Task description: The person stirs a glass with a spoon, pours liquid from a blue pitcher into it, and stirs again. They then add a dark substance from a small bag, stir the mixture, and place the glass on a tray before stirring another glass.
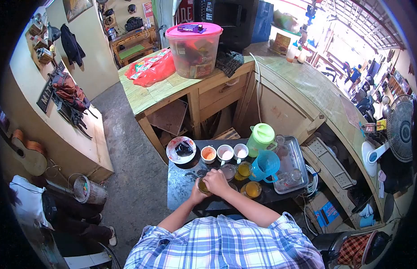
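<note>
My left hand (198, 196) is wrapped round a glass of yellowish drink (203, 185) near the front of the dark low table (177, 179). My right hand (216, 183) is closed over the top of that glass; what its fingers pinch, if anything, is hidden. Close by on the right stand a clear glass (227, 171) and two glasses of yellow drink, one behind (244, 169) and one in front (252, 189). Behind them are an orange-filled cup (208, 154) and two white cups (225, 153) with pale contents. A blue jug (266, 165) and a green lidded pitcher (261, 140) stand to the right.
A metal tray (300, 183) holding glasses is at the table's right end. A red-stained white bowl (170, 151) with black plastic sits at the back left. The wooden counter (148, 99) beyond carries a pink-lidded bucket (192, 54) and a red bag (150, 69). A person's legs (78, 224) show at left.
</note>
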Demonstrator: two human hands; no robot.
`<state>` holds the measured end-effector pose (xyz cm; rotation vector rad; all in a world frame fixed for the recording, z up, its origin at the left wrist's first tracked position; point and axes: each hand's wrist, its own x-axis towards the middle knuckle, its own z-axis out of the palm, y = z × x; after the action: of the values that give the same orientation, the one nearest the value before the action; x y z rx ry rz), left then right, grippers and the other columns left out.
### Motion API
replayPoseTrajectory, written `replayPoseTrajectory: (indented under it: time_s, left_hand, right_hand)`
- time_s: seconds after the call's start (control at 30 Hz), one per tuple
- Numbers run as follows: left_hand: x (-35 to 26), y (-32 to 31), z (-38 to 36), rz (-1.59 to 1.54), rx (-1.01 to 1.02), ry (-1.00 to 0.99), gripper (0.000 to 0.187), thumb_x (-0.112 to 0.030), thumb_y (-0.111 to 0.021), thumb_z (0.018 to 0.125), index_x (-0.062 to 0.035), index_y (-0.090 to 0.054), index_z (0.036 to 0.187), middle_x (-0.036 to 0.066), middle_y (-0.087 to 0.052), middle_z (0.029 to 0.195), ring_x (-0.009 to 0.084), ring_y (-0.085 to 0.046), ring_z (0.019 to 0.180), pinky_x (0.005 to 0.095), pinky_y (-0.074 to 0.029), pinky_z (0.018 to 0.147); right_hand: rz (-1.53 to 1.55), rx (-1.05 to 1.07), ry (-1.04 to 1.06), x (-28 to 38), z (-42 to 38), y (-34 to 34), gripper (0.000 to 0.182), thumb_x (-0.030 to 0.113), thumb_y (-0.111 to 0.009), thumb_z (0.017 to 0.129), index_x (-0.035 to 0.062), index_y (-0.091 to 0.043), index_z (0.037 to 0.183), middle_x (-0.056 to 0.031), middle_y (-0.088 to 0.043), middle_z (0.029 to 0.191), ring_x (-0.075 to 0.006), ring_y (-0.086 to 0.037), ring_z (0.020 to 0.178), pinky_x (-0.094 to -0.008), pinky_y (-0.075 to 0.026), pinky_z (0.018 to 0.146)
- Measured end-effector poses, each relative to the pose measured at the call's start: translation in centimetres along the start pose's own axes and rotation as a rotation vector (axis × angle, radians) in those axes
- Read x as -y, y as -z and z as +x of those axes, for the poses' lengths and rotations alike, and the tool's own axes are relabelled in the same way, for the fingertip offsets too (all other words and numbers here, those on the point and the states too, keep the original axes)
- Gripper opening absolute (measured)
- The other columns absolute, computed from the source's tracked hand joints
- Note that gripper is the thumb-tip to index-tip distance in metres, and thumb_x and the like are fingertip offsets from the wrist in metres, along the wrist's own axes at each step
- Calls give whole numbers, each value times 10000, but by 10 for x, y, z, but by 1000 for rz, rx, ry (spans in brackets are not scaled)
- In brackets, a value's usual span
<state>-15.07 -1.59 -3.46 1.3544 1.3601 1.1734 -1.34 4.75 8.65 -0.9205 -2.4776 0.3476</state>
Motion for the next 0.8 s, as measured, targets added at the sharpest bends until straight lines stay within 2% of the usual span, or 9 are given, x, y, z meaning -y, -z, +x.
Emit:
replayPoseTrajectory:
  time_s: [0.13,0.23,0.3,0.33,0.43,0.53,0.63,0.73,0.8]
  left_hand:
    - [-5,0,-2,-54,4,4,798,-214,-894,588,-68,-421,1213,88,-582,1125,212,-577,1050,368,-472,903]
    - [-2,2,-1,1,-7,-13,788,-216,-892,590,-69,-424,1206,91,-580,1124,210,-572,1055,363,-470,903]
    - [-1,2,0,-46,5,10,781,-221,-893,594,-70,-425,1200,93,-580,1116,213,-573,1045,363,-467,906]
    - [-2,1,-1,-46,6,10,781,-221,-893,594,-70,-425,1200,93,-580,1116,213,-573,1045,363,-467,906]
    - [-2,0,-1,-11,-12,7,771,-218,-891,596,-68,-427,1192,93,-580,1106,215,-576,1033,362,-468,904]
    - [5,0,0,-28,-2,-55,760,-213,-889,600,-66,-428,1187,95,-583,1096,217,-582,1020,364,-471,897]
    - [-1,1,1,-1,-7,-50,759,-213,-889,600,-68,-429,1185,87,-586,1094,213,-586,1016,363,-473,897]
    - [-2,0,-2,-77,4,-10,767,-217,-896,593,-73,-431,1186,79,-588,1097,211,-589,1018,364,-473,897]
    - [0,1,0,-55,5,14,771,-220,-899,588,-80,-434,1187,69,-588,1104,204,-588,1024,362,-473,898]
  right_hand:
    - [-4,164,-29,-4,0,-3,140,178,-655,739,57,-726,735,-94,-662,739,-275,-611,772,-421,-470,680]
    - [72,-39,-4,-7,0,-5,146,174,-654,739,46,-722,728,-112,-664,744,-282,-617,758,-427,-473,666]
    - [36,179,-67,-8,0,-4,141,167,-651,743,46,-725,738,-106,-661,754,-280,-612,784,-420,-470,684]
    - [36,179,-68,-6,1,-3,141,167,-651,743,46,-725,738,-106,-661,754,-280,-612,784,-420,-470,684]
    - [118,-28,-26,-5,2,0,144,169,-655,732,44,-725,731,-117,-662,740,-290,-621,775,-419,-480,682]
    - [19,170,-65,-7,1,0,141,169,-654,740,51,-729,747,-108,-663,752,-285,-618,796,-413,-477,703]
    - [130,-48,-25,-8,3,-2,138,168,-655,730,50,-725,719,-112,-660,731,-288,-620,775,-422,-481,696]
    - [-31,171,-71,-9,2,-3,138,173,-655,734,55,-727,729,-101,-665,747,-279,-615,783,-420,-475,701]
    - [100,-20,-27,-9,4,-4,140,174,-655,724,53,-723,708,-102,-661,735,-276,-616,785,-419,-474,701]
